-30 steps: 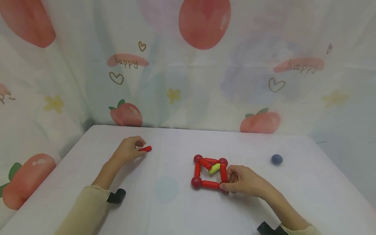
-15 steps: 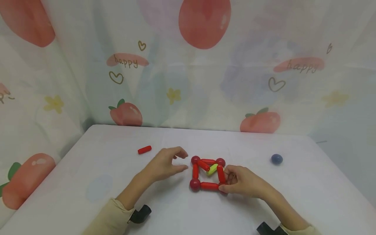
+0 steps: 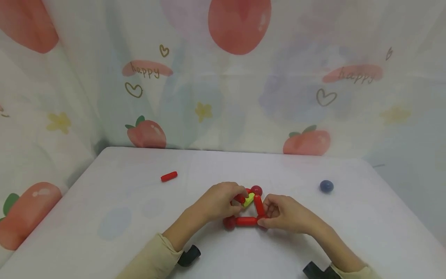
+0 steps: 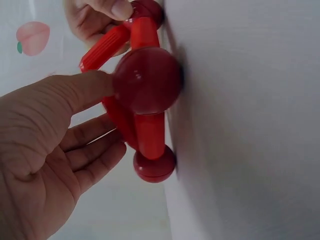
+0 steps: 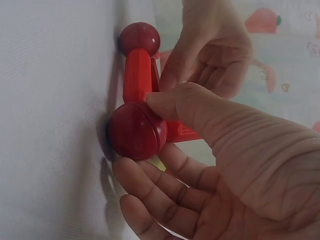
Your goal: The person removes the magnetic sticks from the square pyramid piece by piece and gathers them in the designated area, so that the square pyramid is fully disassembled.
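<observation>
A square frame of red rods [image 3: 246, 221] and dark red balls lies on the white table [image 3: 115, 193]. A yellow-green rod [image 3: 249, 200] and a short red rod [image 3: 239, 198] lie inside it. My left hand [image 3: 240, 197] reaches over the frame's left side and pinches that inner red rod [image 4: 118, 116], its thumb beside the near left ball [image 4: 147, 80]. My right hand [image 3: 263, 219] pinches the near right corner ball [image 5: 136, 131], with the thumb on top. The far right ball [image 3: 256, 190] shows; the far left one is hidden in the head view.
A loose red rod [image 3: 168, 176] lies at the far left of the table. A dark blue ball [image 3: 326, 186] sits alone at the right. A printed fruit curtain [image 3: 240, 77] hangs behind the table and along its left side.
My left hand let go of the loose red rod at the left, crossed to the right, and now grips a rod inside the frame. The right hand stayed at its corner.
</observation>
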### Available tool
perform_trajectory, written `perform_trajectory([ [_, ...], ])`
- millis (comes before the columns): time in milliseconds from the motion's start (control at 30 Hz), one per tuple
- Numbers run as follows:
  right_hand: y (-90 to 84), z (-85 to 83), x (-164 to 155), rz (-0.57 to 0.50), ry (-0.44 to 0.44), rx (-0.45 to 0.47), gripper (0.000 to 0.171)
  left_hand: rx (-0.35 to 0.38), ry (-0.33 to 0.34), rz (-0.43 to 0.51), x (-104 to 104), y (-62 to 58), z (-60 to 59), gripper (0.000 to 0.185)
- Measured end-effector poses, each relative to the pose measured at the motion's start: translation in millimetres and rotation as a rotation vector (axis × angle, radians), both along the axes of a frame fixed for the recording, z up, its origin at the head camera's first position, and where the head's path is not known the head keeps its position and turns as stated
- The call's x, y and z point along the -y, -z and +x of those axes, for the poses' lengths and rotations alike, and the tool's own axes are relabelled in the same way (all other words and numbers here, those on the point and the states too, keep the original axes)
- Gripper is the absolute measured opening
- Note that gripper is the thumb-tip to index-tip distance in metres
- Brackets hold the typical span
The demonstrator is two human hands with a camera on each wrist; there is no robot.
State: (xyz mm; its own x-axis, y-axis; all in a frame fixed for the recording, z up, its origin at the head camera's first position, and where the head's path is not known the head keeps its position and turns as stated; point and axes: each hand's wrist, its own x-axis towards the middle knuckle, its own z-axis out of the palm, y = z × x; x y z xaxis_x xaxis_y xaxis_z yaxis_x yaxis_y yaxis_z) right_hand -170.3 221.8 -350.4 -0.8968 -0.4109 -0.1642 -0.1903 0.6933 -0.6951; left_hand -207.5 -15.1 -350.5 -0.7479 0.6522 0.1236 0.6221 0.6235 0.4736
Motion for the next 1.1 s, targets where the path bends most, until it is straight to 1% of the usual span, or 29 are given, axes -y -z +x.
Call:
perform_trajectory([
  [100, -0.1, -0.1, -0.3, 0.0, 0.007, 0.002, 0.033, -0.023, -0.005, -0.004, 0.7, 2.2, -0.1, 0.025],
  [200, -1.2, -0.1, 0.0, -0.003, 0.02, 0.017, 0.038, -0.017, -0.026, 0.024, 4.5, 1.1, -1.2, 0.024],
  [367, -2.0, -1.0, -0.2, -0.014, 0.037, 0.055, 0.054, 0.017, -0.067, 0.119, 14.6, -3.4, -4.9, 0.025],
  [500, -2.1, -2.0, 0.8, -0.008, 0.029, 0.053, 0.068, 0.021, -0.081, 0.194, 26.0, -6.3, -10.0, 0.024],
  [667, -1.7, -3.1, 1.1, 0.019, 0.001, 0.015, 0.073, 0.03, -0.072, 0.252, 38.7, -5.7, -18.7, 0.023],
  [767, -1.5, -3.3, 0.6, 0.031, -0.007, 0.004, 0.072, 0.051, -0.08, 0.254, 44.6, -3.6, -23.4, 0.024],
  [833, -1.4, -3.3, 0.4, 0.033, -0.012, 0.001, 0.072, 0.069, -0.102, 0.24, 48.0, -1.8, -25.6, 0.025],
  [900, -1.2, -3.5, 0.1, 0.031, -0.019, -0.003, 0.072, 0.079, -0.13, 0.218, 51.0, -0.4, -27.2, 0.025],
  [1100, -1.4, -3.3, 0.4, 0.029, -0.027, -0.005, 0.072, 0.091, -0.244, 0.151, 57.5, 4.0, -31.2, 0.022],
])
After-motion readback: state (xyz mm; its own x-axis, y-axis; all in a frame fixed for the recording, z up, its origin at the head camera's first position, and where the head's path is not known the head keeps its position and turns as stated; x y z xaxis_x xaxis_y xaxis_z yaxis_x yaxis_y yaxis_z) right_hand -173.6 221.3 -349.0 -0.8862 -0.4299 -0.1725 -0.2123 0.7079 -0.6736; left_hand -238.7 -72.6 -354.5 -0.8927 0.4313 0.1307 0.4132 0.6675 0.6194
